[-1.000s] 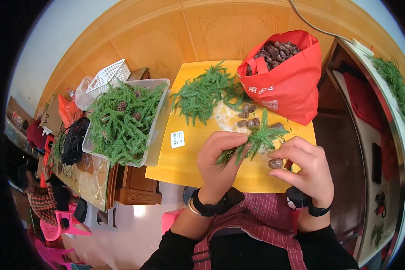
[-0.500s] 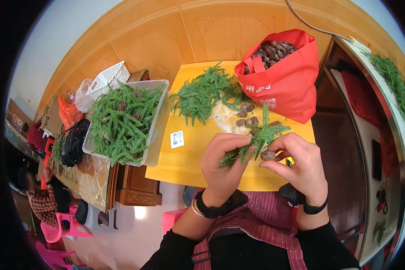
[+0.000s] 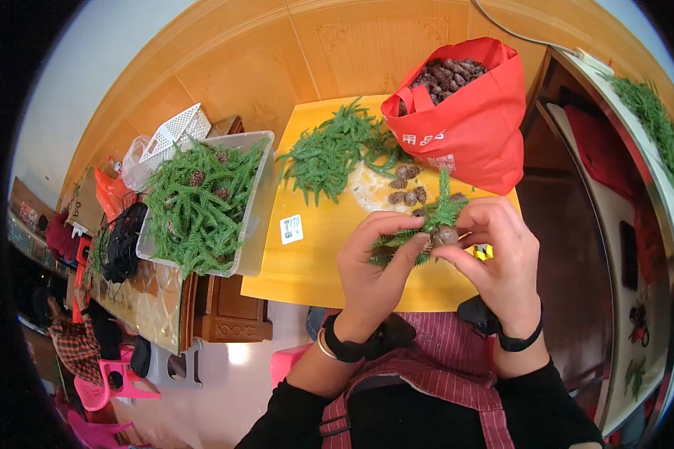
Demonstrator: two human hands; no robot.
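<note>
Over the near part of the yellow tabletop (image 3: 314,266), my left hand (image 3: 374,258) pinches a green artificial pine sprig (image 3: 443,196) between thumb and fingers. My right hand (image 3: 498,236) is closed on a brown pine cone (image 3: 445,236), its thumb and fingertips around the cone's side. The cone sits against the middle of the sprig, close to the left thumb. Whether it is fixed to the sprig I cannot tell. Several loose pine cones (image 3: 410,197) lie just beyond my hands, beside a patch of whitish residue (image 3: 367,187).
A heap of green sprigs (image 3: 337,150) lies at the back. Behind right stands a red bag (image 3: 475,123) of pine cones. At left, a clear plastic bin (image 3: 256,202) holds sprigs with cones. A white label (image 3: 291,229) lies on the table. A person (image 3: 75,344) sits far left.
My right hand has brought the pine cone up against the middle of the sprig. The hands are closer together, and the view has shifted slightly.
</note>
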